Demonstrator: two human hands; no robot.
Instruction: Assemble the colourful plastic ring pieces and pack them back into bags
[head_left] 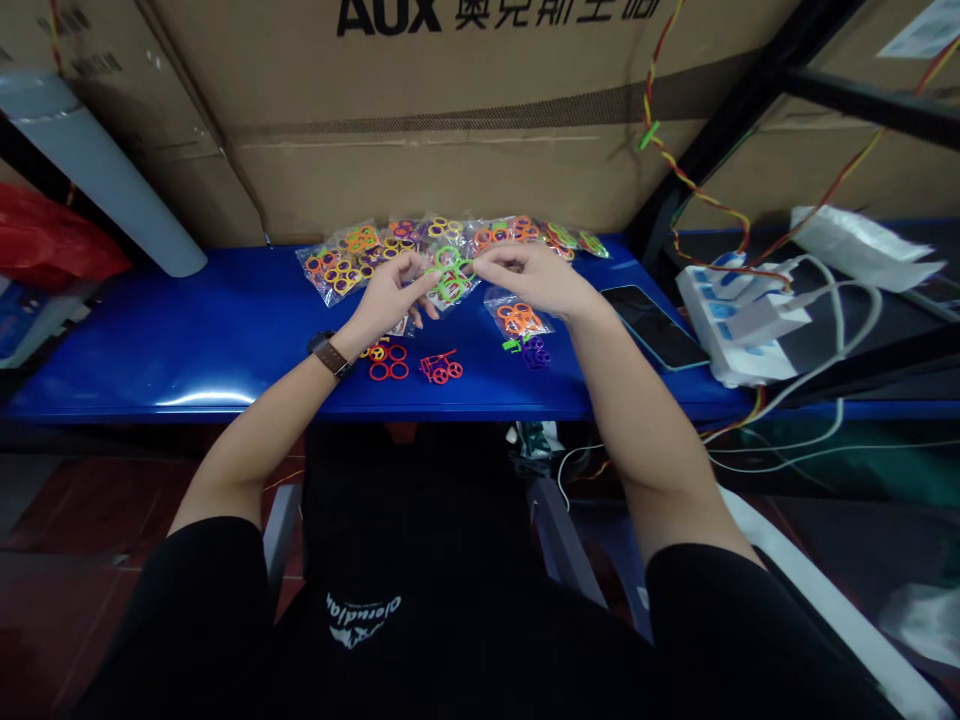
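Bag of green rings (450, 276) hung just above the blue table (187, 340), held up between both hands in front of a row of similar bags. The left hand (390, 295) pinched its left edge, thumb and fingers pressed together on the plastic. The right hand (536, 275) did the same on the right edge, its fingers closed over the top corner. A watch (330, 355) sat on the left wrist.

Behind the bag of green rings, the pile of bags (352, 258) lay against the cardboard box (450, 120), filled with orange, purple, yellow and green rings. A bag of orange rings (519, 318) lay on the table under the right wrist, with purple pieces (536, 353) just beside it. Loose red rings (388, 362) and a red bike-shaped piece (441, 368) lay near the left wrist. A phone (652, 325) lay face up to the right, and a white power strip (731, 320) with cables stood beyond it.
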